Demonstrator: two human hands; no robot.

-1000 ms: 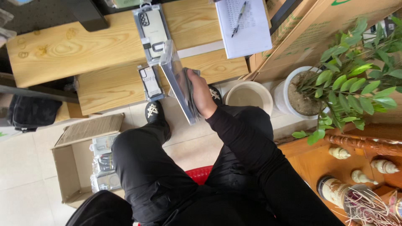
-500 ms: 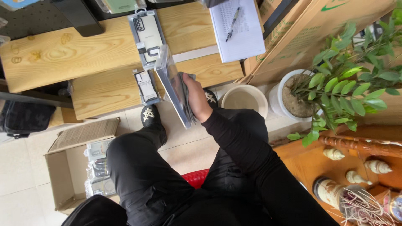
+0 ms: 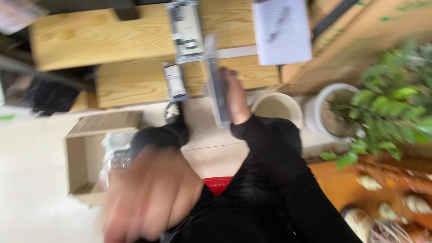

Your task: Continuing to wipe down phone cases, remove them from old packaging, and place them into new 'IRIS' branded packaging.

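My right hand point(image 3: 235, 96) reaches out from a black sleeve and grips a flat clear plastic package point(image 3: 215, 81), held edge-on at the front of the wooden bench point(image 3: 130, 81). A larger grey packaged item point(image 3: 185, 27) lies on the wooden top just beyond it, and a small packaged item point(image 3: 173, 81) lies to its left. My left hand point(image 3: 150, 193) is close to the camera at lower left and heavily blurred. Nothing shows in it, and its fingers cannot be made out. It hangs over my knee, next to an open cardboard box point(image 3: 78, 153).
The cardboard box on the floor holds clear-wrapped items. A sheet of paper with a pen point(image 3: 281, 29) lies on the wood at upper right. An empty white pot point(image 3: 276, 108) and a potted green plant point(image 3: 391, 103) stand to the right. A red stool point(image 3: 218, 184) is under me.
My left hand has come up into view at lower left, blurred by motion. My right hand and the clear package have stayed by the bench edge. The camera has shifted.
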